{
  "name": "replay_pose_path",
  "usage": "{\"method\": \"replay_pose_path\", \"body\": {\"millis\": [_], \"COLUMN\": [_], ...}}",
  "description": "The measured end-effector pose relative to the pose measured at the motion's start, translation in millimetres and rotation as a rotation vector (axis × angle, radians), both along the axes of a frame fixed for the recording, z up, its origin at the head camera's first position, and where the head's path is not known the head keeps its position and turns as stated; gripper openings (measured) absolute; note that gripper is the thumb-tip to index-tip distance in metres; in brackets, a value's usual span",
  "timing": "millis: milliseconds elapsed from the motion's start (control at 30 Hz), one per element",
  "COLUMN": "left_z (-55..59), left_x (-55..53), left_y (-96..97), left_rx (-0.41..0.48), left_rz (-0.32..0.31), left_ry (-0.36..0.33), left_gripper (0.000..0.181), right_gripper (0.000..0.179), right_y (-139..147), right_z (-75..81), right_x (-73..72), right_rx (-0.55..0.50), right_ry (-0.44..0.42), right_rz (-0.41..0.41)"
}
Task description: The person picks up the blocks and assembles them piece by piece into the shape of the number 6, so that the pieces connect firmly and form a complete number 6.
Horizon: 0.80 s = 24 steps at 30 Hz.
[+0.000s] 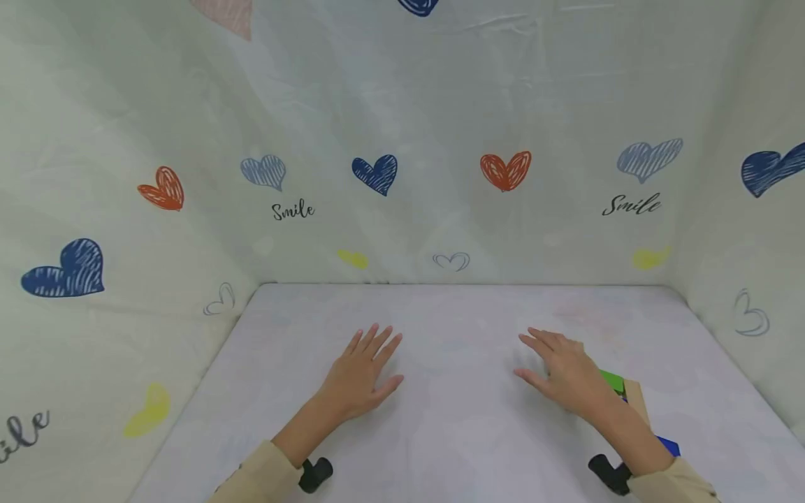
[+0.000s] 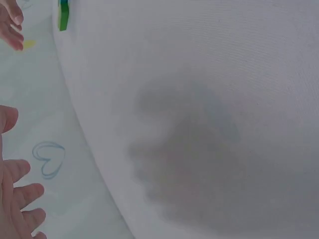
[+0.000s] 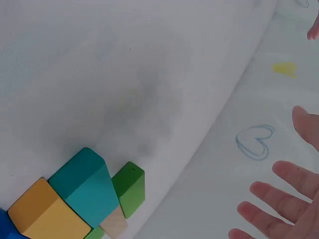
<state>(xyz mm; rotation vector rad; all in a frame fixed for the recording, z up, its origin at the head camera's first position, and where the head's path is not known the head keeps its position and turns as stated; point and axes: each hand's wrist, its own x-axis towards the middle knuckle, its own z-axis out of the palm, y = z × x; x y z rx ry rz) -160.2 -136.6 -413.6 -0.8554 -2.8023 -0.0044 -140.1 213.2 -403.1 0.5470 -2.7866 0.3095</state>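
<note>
I have both hands hovering over the tabletop (image 1: 459, 433), neither gripping anything. The left hand (image 1: 360, 375) is spread palm-down, its fingers extended and its shadow beneath it; it is well apart from the blocks. The right hand (image 1: 562, 370) has its fingers outstretched too, thumb held apart from them, nothing between.

What I care about is the group of blocks (image 3: 82, 191) on the outer side of the right hand. From the head view, the wrist and forearm hide part of it. The right wrist view serves me better: the green block (image 3: 130, 190) is the one nearest that hand's fingers, with the teal block (image 3: 82, 184) just beyond it, then the yellow-orange block (image 3: 47, 209), and the blue block (image 3: 7, 226) farthest away. A pale wood block (image 3: 114, 222) shows beside the green one. I cannot tell whether any are stacked.

They look like painted wood, so I judge them light, rigid and hard to damage, though the smooth paint may slip a little under dry fingertips. I would pinch across two opposite flat faces, thumb against fingers, avoiding the rounded edges. The teal one sits tight against its neighbours, so a clumsy grasp could nudge those too.
</note>
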Motion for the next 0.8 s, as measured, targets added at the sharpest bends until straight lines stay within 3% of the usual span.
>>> {"method": "replay_pose_path", "body": {"millis": [133,433,600,800], "left_z": [-1.5,-0.6,-3.6,-7.3], "left_x": [0.8,0.0,-0.2,2.3], "left_y": [-1.7,-2.3,-1.1,0.6], "left_rx": [0.024,0.091,0.135,0.175], "left_rz": [0.016,0.031,0.022,0.011], "left_ry": [-0.003,-0.014,0.009,-0.013], "left_gripper": [0.062,0.058,0.052,0.052], "right_gripper": [0.051,0.047,0.049,0.055], "right_y": [8,33,47,59], "right_z": [0.4,2.2,-6.8,-21.6], "right_x": [-2.6,-13.2,-18.1,-20.1], "right_rx": [-0.022,-0.096,-0.129,-0.219], "right_ry": [-0.019,-0.201,-0.298,-0.399], "right_rz": [-0.010,-0.092,-0.119,-0.155]}}
